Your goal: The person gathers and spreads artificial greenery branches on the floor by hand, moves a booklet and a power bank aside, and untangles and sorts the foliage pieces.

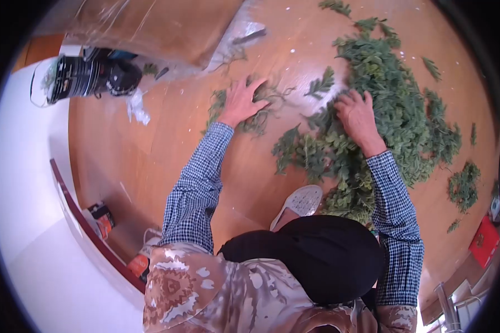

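Observation:
My left hand (pixel 243 101) is open, fingers spread over a small heap of thin, pale green stems (pixel 256 123) on the wooden floor. At the left edge of a large pile of green leafy sprigs (pixel 394 100), my right hand (pixel 358 117) has its fingers curled. A blurred leafy sprig (pixel 319 119) sticks out to the left from under those fingertips, and they appear closed on it. Between the two hands lies a loose sprig (pixel 320 84). Foliage partly hides what the right fingertips touch.
A brown cardboard box (pixel 150 28) with plastic wrap stands at the upper left, beside a black cylindrical device (pixel 89 76). My shoe (pixel 305 201) is close to the pile. A smaller clump of sprigs (pixel 463 186) and a red item (pixel 484 242) lie at the right.

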`<state>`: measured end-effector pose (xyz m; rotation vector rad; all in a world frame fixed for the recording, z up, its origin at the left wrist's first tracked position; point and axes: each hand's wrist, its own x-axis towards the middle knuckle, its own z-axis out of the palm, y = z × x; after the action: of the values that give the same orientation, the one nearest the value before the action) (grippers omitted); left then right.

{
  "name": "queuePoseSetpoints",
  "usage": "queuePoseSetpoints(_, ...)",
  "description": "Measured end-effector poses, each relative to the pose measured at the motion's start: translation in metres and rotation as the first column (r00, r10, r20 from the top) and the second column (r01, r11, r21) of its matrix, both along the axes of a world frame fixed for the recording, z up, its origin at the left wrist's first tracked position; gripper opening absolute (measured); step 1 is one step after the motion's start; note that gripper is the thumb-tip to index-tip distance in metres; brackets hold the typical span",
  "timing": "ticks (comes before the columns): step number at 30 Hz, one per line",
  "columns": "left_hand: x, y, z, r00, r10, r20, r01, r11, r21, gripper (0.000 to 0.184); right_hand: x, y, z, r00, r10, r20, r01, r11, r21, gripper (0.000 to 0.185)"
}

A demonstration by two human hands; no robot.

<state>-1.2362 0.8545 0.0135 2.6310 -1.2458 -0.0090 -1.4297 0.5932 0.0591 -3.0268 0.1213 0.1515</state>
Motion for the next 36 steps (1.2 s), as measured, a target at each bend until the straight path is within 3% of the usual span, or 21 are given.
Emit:
queuePoseSetpoints(1,0.006,0.004,0.007,0.998,-0.031,-0.062,0.027,0.998,-0.062,0.05,0.007,0.009,0.007,0.999,-0.014,0.043,0.015,1.0,-0.015,0.019)
queuePoseSetpoints(3,0.02,0.016,0.029,0.968,-0.066,-0.243,0.016,0.979,-0.204,0.053,0.01,0.025,0.011,0.975,0.026,0.222,-0.056,0.99,0.128,0.016)
queuePoseSetpoints(4,0.027,0.022,0.043,0.933,-0.07,-0.352,-0.033,0.96,-0.279,0.055,0.011,0.028,0.012,0.949,0.033,0.315,-0.096,0.978,0.187,0.015)
queuePoseSetpoints(6,0.048,0.049,0.076,0.762,-0.029,-0.647,-0.29,0.879,-0.379,0.059,0.003,0.036,0.017,0.957,0.052,0.286,-0.138,0.947,0.289,0.019)
queuePoseSetpoints(9,0.057,0.108,0.061,0.677,0.195,-0.709,-0.618,0.674,-0.405,0.058,-0.011,0.052,0.028,0.986,0.071,0.152,-0.132,0.89,0.437,0.025)
queuePoseSetpoints(11,0.035,0.142,0.023,0.653,0.53,-0.542,-0.597,0.8,0.064,0.051,-0.025,0.076,0.015,0.981,0.063,0.184,-0.148,0.856,0.495,0.028)
queuePoseSetpoints(13,0.01,0.19,-0.057,0.781,0.438,-0.445,-0.455,0.887,0.075,0.043,-0.034,0.103,0.017,0.964,0.136,0.227,-0.222,0.883,0.413,0.03)
queuePoseSetpoints(16,-0.034,0.186,-0.038,0.705,0.637,-0.312,-0.606,0.77,0.201,0.036,-0.055,0.122,-0.015,0.954,0.263,0.144,-0.295,0.909,0.294,0.022)
queuePoseSetpoints(18,-0.062,0.229,-0.073,0.547,0.695,-0.467,-0.789,0.614,-0.01,0.026,-0.066,0.116,-0.035,0.939,0.337,-0.063,-0.324,0.933,0.159,0.019)
queuePoseSetpoints(19,-0.072,0.245,-0.084,0.47,0.691,-0.549,-0.86,0.499,-0.109,0.022,-0.071,0.112,-0.032,0.938,0.339,-0.073,-0.324,0.931,0.169,0.018)
queuePoseSetpoints(21,-0.113,0.183,-0.002,0.176,0.59,-0.788,-0.95,0.31,0.021,0.016,-0.08,0.103,-0.02,0.92,0.362,-0.153,-0.322,0.917,0.234,0.017)
queuePoseSetpoints(23,-0.147,0.143,0.007,0.236,0.348,-0.907,-0.892,0.448,-0.06,0.017,-0.075,0.093,0.001,0.93,0.335,-0.153,-0.288,0.92,0.266,0.025)
queuePoseSetpoints(25,-0.176,0.099,-0.024,0.407,0.199,-0.891,-0.736,0.649,-0.192,0.025,-0.066,0.098,0.026,0.957,0.278,-0.085,-0.243,0.925,0.291,0.043)
queuePoseSetpoints(27,-0.19,0.032,0.001,0.453,0.217,-0.865,-0.699,0.688,-0.194,0.025,-0.05,0.107,0.019,0.97,0.236,0.051,-0.235,0.877,0.419,0.066)
queuePoseSetpoints(29,-0.193,0.013,-0.034,0.374,0.017,-0.927,-0.659,0.708,-0.253,0.029,-0.034,0.109,0.0,0.952,0.275,0.137,-0.307,0.843,0.441,0.09)
queuePoseSetpoints(32,-0.197,-0.003,-0.01,-0.088,-0.179,-0.98,-0.659,0.748,-0.078,0.032,-0.032,0.106,-0.025,0.934,0.35,-0.065,-0.311,0.892,0.329,0.086)
queuePoseSetpoints(33,-0.193,0.004,-0.009,0.214,-0.095,-0.972,-0.513,0.836,-0.194,0.032,-0.039,0.103,-0.035,0.947,0.32,0.037,-0.314,0.888,0.335,0.066)
queuePoseSetpoints(35,-0.184,0.017,-0.005,0.736,-0.068,-0.673,-0.119,0.966,-0.228,0.031,-0.056,0.09,-0.038,0.948,0.299,-0.104,-0.26,0.922,0.286,0.044)
queuePoseSetpoints(36,-0.179,0.02,0.0,0.64,-0.066,-0.765,-0.187,0.953,-0.239,0.03,-0.067,0.082,-0.037,0.944,0.315,-0.098,-0.277,0.919,0.282,0.04)
